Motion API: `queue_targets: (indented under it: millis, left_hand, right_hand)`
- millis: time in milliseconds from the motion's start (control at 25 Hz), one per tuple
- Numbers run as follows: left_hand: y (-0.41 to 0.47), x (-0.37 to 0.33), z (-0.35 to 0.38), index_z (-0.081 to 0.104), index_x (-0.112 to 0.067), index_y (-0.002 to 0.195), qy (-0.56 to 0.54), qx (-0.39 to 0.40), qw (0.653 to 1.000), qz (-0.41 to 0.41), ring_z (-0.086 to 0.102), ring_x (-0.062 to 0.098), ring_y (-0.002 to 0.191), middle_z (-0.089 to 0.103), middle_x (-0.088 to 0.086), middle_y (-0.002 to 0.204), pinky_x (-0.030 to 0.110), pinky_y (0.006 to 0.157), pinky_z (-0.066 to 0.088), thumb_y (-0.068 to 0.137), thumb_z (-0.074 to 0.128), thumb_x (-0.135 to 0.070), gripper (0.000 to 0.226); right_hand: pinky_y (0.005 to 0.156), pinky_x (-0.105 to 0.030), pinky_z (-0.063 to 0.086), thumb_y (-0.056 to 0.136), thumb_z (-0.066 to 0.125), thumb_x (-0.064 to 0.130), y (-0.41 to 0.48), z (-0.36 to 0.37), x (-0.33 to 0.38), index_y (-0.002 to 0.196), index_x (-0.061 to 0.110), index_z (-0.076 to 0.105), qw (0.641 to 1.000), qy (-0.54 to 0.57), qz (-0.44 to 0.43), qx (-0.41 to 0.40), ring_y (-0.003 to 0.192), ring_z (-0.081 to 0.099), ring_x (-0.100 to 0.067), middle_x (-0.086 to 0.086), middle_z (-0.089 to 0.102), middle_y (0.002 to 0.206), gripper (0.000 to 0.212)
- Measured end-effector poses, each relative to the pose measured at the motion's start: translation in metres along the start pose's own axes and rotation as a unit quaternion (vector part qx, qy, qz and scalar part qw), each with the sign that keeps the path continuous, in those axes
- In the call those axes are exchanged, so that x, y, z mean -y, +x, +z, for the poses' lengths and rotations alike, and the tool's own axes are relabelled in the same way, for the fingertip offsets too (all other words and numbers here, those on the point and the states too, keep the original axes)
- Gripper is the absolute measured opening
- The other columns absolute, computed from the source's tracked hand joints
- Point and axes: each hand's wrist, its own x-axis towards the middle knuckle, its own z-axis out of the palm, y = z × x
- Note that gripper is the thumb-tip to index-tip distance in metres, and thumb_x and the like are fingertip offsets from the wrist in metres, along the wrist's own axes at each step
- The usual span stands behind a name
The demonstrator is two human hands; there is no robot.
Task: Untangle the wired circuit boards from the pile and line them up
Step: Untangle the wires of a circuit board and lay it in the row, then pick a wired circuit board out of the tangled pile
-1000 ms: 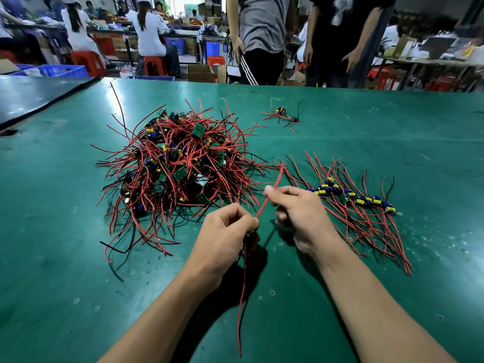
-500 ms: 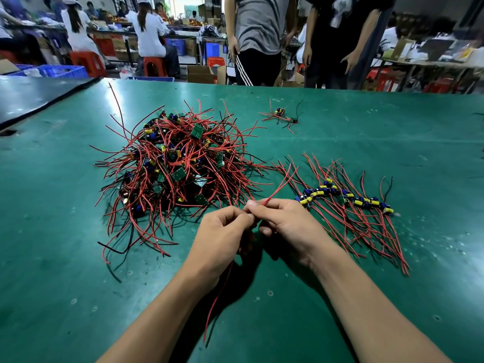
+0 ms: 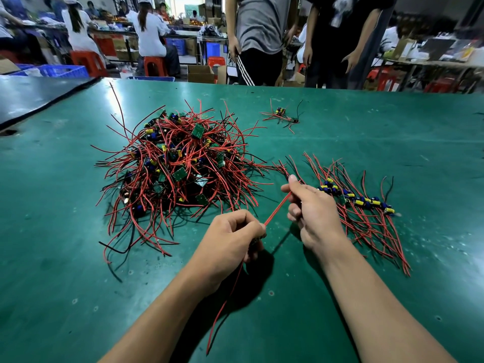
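Green matted work table: bears all parts. No containers on it. Beyond left fingertips: large tangled pile of red- and black-wired green circuit boards, most of the job apparently left. Just behind right knuckles: short finished row of wired boards, leads combed parallel. Far beyond both: small stray cluster. Left hand fisted on one thin red wire, board hidden; right hand pinching same wire, pulled straight between fingertips.
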Motion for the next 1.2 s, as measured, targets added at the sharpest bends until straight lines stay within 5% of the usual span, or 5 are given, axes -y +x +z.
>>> queue_targets:
  millis: [360,680,800,1000,1200]
  left_hand:
    - [0.004,-0.005,-0.002,0.067,0.001,0.097,-0.115,-0.025,0.991,-0.070,0.064,0.025,0.057,0.071,0.017,0.075,0.026,0.050,0.052,0.101,0.045,-0.040,0.047]
    - [0.018,-0.004,-0.006,0.065,-0.019,0.108,-0.202,0.017,0.973,-0.112,0.074,0.016,0.086,0.077,0.005,0.095,0.029,0.070,0.058,0.097,0.018,-0.062,0.065]
    - [0.018,-0.001,-0.004,0.062,-0.027,0.112,-0.168,0.020,0.982,-0.086,0.068,0.020,0.104,0.071,0.004,0.117,0.041,0.092,0.052,0.098,0.023,-0.058,0.052]
    - [0.012,0.003,-0.017,0.068,-0.018,0.093,0.036,-0.199,0.979,0.032,0.067,0.016,0.069,0.073,0.007,0.088,0.041,0.070,0.056,0.093,0.063,-0.020,0.006]
    - [0.020,0.005,-0.031,0.066,-0.021,0.110,0.194,-0.288,0.935,0.070,0.064,0.012,0.076,0.066,-0.011,0.082,0.032,0.080,0.051,0.088,0.069,-0.028,0.023]
  right_hand:
    - [0.042,-0.020,0.035,0.067,0.070,0.069,-0.007,0.000,0.005,0.099,0.007,0.073,0.995,-0.026,0.078,0.052,0.042,0.037,-0.006,0.004,0.053,0.070,0.070]
    - [0.064,-0.021,0.049,0.078,0.085,0.029,-0.041,0.018,-0.002,0.103,0.026,0.063,0.916,-0.361,-0.131,0.117,0.065,0.056,-0.005,0.006,0.062,0.089,0.033]
    - [0.078,-0.023,0.052,0.082,0.078,0.011,-0.036,0.016,-0.003,0.100,0.020,0.071,0.901,-0.381,-0.197,0.065,0.077,0.066,-0.011,0.000,0.071,0.096,0.022]
    - [0.100,-0.032,0.042,0.086,0.076,0.019,-0.011,-0.021,0.012,0.121,0.012,0.070,0.793,-0.550,-0.252,-0.077,0.106,0.058,-0.025,-0.010,0.064,0.119,0.036]
    - [0.098,-0.040,0.048,0.091,0.071,0.028,-0.027,0.005,-0.011,0.109,0.014,0.075,0.778,-0.550,-0.294,0.076,0.106,0.061,-0.026,-0.006,0.069,0.109,0.024]
